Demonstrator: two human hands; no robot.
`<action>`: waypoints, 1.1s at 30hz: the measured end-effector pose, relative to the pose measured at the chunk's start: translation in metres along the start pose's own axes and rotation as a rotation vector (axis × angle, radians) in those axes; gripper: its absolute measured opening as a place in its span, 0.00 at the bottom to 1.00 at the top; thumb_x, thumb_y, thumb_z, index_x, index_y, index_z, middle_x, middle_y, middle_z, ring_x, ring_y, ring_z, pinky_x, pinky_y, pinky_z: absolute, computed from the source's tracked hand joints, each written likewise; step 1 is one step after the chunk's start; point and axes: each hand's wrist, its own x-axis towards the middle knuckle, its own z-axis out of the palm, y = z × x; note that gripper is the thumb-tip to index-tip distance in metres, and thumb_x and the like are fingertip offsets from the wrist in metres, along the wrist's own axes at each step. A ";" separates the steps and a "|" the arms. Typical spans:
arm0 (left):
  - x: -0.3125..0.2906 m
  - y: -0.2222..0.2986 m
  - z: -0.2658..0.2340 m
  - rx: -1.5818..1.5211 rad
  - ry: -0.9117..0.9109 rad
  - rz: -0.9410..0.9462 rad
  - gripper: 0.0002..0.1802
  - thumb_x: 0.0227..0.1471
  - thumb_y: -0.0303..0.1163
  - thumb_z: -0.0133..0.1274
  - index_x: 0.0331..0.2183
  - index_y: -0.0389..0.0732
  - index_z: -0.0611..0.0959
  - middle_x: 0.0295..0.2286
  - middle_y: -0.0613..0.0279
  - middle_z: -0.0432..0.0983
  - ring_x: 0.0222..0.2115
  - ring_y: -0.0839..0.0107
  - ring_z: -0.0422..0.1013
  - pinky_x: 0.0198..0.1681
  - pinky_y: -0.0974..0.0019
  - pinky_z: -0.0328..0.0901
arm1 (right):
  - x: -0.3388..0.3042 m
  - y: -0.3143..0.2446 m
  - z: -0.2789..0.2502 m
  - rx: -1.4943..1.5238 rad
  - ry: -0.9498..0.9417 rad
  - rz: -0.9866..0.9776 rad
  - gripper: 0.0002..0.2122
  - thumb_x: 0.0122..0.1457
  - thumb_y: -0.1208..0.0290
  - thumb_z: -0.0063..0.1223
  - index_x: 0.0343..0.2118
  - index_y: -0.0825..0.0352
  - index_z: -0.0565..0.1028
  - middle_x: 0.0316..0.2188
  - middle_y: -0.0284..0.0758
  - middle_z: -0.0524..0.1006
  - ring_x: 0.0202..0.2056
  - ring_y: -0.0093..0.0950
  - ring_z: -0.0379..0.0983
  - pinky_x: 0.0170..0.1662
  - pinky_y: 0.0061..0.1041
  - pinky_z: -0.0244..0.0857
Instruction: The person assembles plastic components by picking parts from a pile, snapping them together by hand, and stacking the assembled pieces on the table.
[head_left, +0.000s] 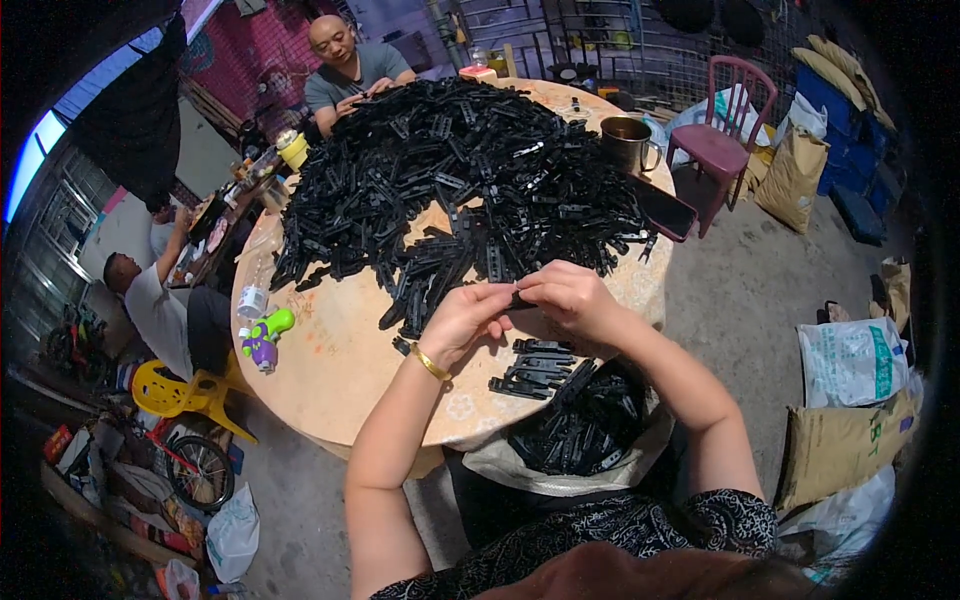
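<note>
My left hand (468, 318), with a gold bangle at the wrist, and my right hand (573, 299) meet over the near part of the table. Their fingertips are pinched together around a small black plastic piece (519, 299), mostly hidden by the fingers. Just beyond them rises a large heap of slim black plastic clip-like parts (470, 170). Below my right hand, several similar parts (535, 368) lie side by side in a small group. An open white woven sack (490, 462) at the table's near edge holds many more of these parts.
The round table (330, 390) carries a toy water gun (268, 338), a clear bottle (255, 290), a metal mug (627, 142) and a dark flat tray-like object (662, 208). Across it sits a person (350, 75). Another person sits at left. A red chair (715, 140) stands right.
</note>
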 end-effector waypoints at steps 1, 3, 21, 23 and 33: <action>-0.001 -0.001 0.002 0.064 0.009 0.046 0.14 0.52 0.29 0.49 0.41 0.32 0.74 0.22 0.59 0.75 0.18 0.78 0.71 0.22 0.79 0.67 | 0.000 -0.002 0.000 0.001 -0.001 0.000 0.13 0.35 0.81 0.54 0.29 0.66 0.74 0.32 0.34 0.75 0.30 0.32 0.71 0.30 0.26 0.68; -0.004 0.001 0.009 0.038 0.052 0.048 0.15 0.51 0.27 0.49 0.42 0.31 0.73 0.25 0.58 0.75 0.21 0.77 0.72 0.24 0.79 0.68 | 0.002 -0.010 -0.003 -0.030 -0.037 0.005 0.11 0.38 0.81 0.55 0.29 0.67 0.74 0.32 0.34 0.75 0.31 0.33 0.71 0.31 0.27 0.68; -0.015 0.000 0.030 0.958 0.194 0.686 0.14 0.43 0.24 0.52 0.37 0.36 0.78 0.31 0.49 0.75 0.31 0.59 0.73 0.34 0.67 0.67 | 0.000 -0.026 -0.020 0.335 -0.114 0.634 0.16 0.45 0.69 0.61 0.36 0.71 0.74 0.28 0.42 0.77 0.28 0.30 0.75 0.31 0.25 0.68; -0.017 0.001 0.031 0.968 0.193 0.741 0.14 0.43 0.23 0.52 0.36 0.35 0.78 0.30 0.51 0.75 0.30 0.59 0.73 0.34 0.66 0.67 | 0.002 -0.029 -0.022 0.249 -0.106 0.553 0.14 0.45 0.69 0.60 0.35 0.71 0.73 0.26 0.44 0.76 0.27 0.33 0.75 0.29 0.26 0.68; -0.014 0.001 0.032 0.970 0.106 0.715 0.16 0.42 0.23 0.53 0.38 0.34 0.77 0.33 0.54 0.76 0.30 0.70 0.74 0.34 0.71 0.67 | -0.013 -0.023 -0.019 0.011 -0.069 0.309 0.11 0.46 0.70 0.57 0.32 0.68 0.72 0.22 0.41 0.74 0.23 0.39 0.72 0.26 0.31 0.66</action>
